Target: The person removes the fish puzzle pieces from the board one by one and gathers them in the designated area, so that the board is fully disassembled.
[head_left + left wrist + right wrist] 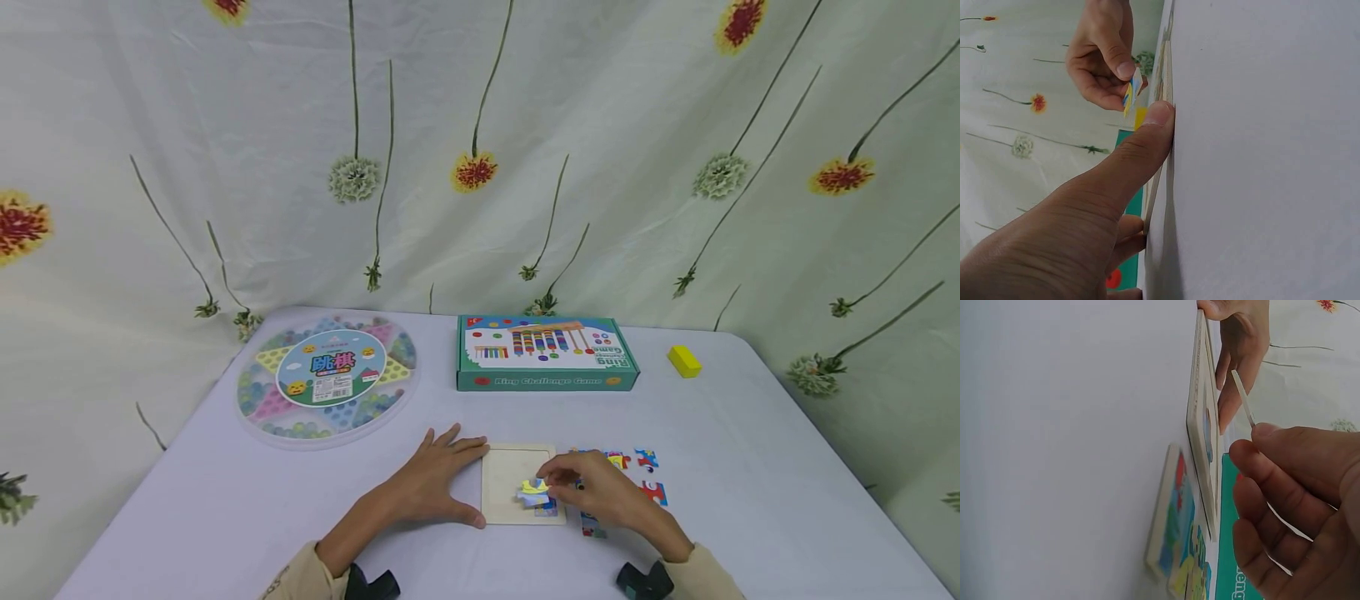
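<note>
A square wooden puzzle tray [501, 479] lies flat on the table, with one blue puzzle piece [546, 510] in its near right corner. My left hand [431, 479] rests at the tray's left side, fingers spread. Its thumb touches the near corner and its fingertips the far one. Above the tray, my right hand [600, 487] pinches a yellow and light-blue jigsaw piece [532, 492] between thumb and forefinger. In the right wrist view that jigsaw piece [1243, 399] shows edge-on, tilted and apart from the tray.
Loose puzzle pieces [654, 492] lie right of the tray, some partly hidden under the right hand. Behind stand a green Ring Challenge Game box [547, 382] and a round Chinese checkers set [330, 367]. A yellow block [684, 362] sits at the back right.
</note>
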Available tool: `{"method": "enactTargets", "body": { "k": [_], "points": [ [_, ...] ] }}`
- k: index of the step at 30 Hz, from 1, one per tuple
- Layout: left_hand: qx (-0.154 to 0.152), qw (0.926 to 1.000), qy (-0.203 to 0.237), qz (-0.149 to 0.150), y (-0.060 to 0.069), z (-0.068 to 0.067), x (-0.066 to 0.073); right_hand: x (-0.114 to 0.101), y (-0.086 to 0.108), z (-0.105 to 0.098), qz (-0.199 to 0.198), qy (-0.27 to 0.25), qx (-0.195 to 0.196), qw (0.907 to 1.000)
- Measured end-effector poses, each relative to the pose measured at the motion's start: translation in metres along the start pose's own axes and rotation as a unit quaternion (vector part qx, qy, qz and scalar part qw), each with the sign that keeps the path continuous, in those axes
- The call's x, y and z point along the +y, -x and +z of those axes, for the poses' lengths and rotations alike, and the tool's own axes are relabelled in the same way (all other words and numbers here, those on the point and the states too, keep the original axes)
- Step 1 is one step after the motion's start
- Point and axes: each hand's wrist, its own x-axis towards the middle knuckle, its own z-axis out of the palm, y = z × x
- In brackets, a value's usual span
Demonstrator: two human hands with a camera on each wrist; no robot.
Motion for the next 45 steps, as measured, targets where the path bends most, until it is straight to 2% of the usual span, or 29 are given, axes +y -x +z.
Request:
{"method": "enactTargets", "body": {
  "k": [14,32,45],
  "points": [
    [-0.003,1.0,0.005,0.001,0.0,-0.001,0.0,0.008,0.02,-0.012,0.057,0.006,0.016,0.9982],
    [-0.001,1.0,0.006,0.004,0.001,-0.001,0.0,0.018,0.038,-0.027,0.059,0.005,0.02,0.9981],
    [0.003,0.9999,0.009,0.008,0.0,0.001,-0.001,0.021,0.046,-0.032,0.081,0.006,0.012,0.9966]
  ]
}}
